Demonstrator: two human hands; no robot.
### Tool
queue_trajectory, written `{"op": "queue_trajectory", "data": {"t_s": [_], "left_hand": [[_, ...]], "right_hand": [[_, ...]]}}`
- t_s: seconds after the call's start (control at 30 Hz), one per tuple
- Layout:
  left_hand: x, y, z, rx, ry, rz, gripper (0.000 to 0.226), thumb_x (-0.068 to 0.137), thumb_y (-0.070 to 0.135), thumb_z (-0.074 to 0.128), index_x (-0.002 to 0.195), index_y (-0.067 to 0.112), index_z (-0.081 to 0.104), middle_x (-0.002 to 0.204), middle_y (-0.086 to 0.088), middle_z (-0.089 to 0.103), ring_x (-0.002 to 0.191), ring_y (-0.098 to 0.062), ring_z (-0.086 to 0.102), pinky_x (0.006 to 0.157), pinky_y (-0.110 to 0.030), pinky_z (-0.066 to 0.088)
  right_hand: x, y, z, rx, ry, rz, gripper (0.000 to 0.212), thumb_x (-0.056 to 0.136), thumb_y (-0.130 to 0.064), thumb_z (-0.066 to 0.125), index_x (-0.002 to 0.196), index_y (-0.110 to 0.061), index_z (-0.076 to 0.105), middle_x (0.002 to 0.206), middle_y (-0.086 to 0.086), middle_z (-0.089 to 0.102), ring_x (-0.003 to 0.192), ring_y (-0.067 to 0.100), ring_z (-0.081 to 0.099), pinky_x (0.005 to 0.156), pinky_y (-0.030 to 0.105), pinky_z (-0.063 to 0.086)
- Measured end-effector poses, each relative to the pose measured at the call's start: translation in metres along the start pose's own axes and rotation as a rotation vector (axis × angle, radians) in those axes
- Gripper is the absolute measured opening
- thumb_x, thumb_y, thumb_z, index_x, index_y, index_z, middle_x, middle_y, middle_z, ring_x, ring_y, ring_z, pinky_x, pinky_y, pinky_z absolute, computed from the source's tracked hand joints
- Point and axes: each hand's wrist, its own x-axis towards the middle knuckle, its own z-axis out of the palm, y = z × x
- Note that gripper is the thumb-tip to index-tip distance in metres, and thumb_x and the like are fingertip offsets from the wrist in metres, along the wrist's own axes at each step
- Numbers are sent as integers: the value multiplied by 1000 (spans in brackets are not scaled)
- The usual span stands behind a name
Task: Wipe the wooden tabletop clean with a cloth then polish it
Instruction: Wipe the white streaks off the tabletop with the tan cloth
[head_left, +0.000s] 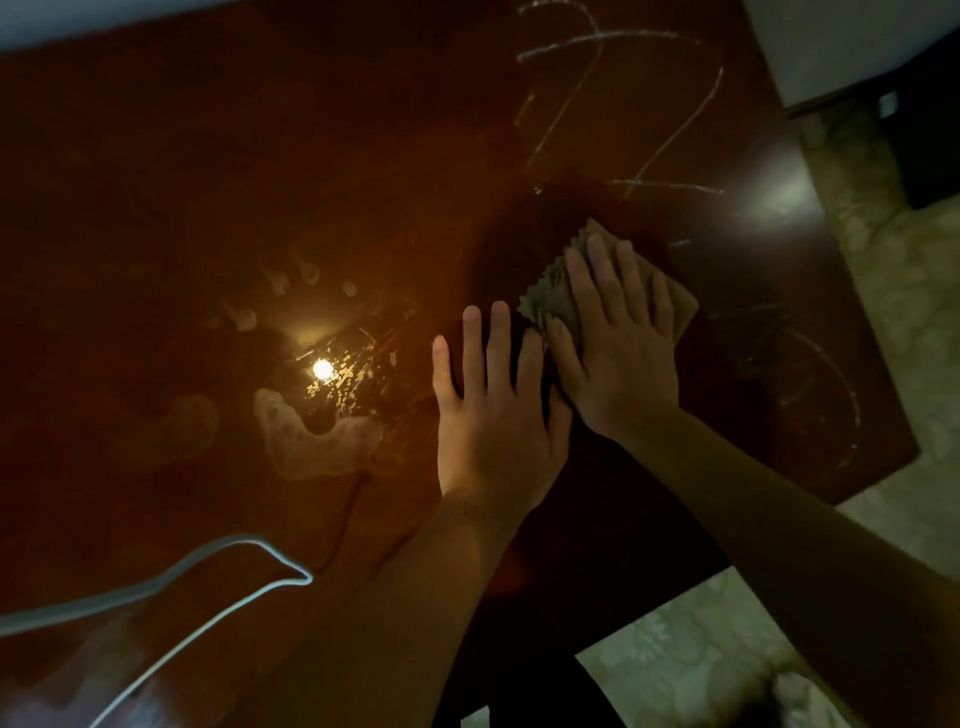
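Note:
A dark reddish wooden tabletop (208, 182) fills most of the head view, glossy and marked with pale smears and streaks. A folded tan cloth (675, 296) with a zigzag edge lies on it right of centre. My right hand (613, 338) presses flat on the cloth, fingers spread over it. My left hand (493, 415) rests flat on the bare wood just left of the cloth, fingers apart and holding nothing; its index finger touches the right thumb.
Whitish streaks (597, 41) cross the far right of the table. Pale hand-shaped smears (311, 441) and a bright lamp reflection (323, 369) sit left of my hands. The table's right edge (857, 312) meets patterned floor (701, 649). A white cable (208, 556) hangs at lower left.

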Motion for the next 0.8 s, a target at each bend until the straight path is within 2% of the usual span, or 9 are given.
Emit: {"op": "queue_trajectory", "data": {"t_s": [0.23, 0.4, 0.53, 0.8], "left_hand": [[2, 1, -2, -9, -16, -13, 58, 100, 47, 31, 146, 13, 33, 161, -19, 27, 152, -37, 16, 122, -57, 11], [2, 1, -3, 4, -14, -9, 59, 98, 50, 31, 141, 11, 33, 159, -20, 30, 151, -37, 18, 121, -58, 13], [1, 1, -5, -23, -18, -8, 54, 96, 49, 32, 137, 13, 35, 159, -19, 32, 151, -37, 19, 121, -58, 13], [3, 3, -4, -21, -16, -23, 52, 99, 46, 31, 139, 14, 34, 160, -18, 30, 152, -36, 17, 122, -57, 10]], "right_hand": [[81, -14, -10, 42, 10, -20, 72, 102, -53, 22, 163, -13, 18, 171, 10, 14, 158, 34, 7, 125, 55, 4], [41, -15, -8, 37, 13, 3, 67, 105, -50, 21, 163, -15, 18, 171, 8, 13, 158, 29, 8, 126, 49, 2], [-3, -11, -4, 43, -16, -3, 67, 105, -47, 18, 162, -12, 21, 170, 11, 16, 158, 30, 8, 127, 54, 7], [77, -21, -12, 4, 14, -69, 71, 104, -53, 21, 163, -14, 17, 171, 12, 14, 158, 33, 8, 125, 52, 5]]}}
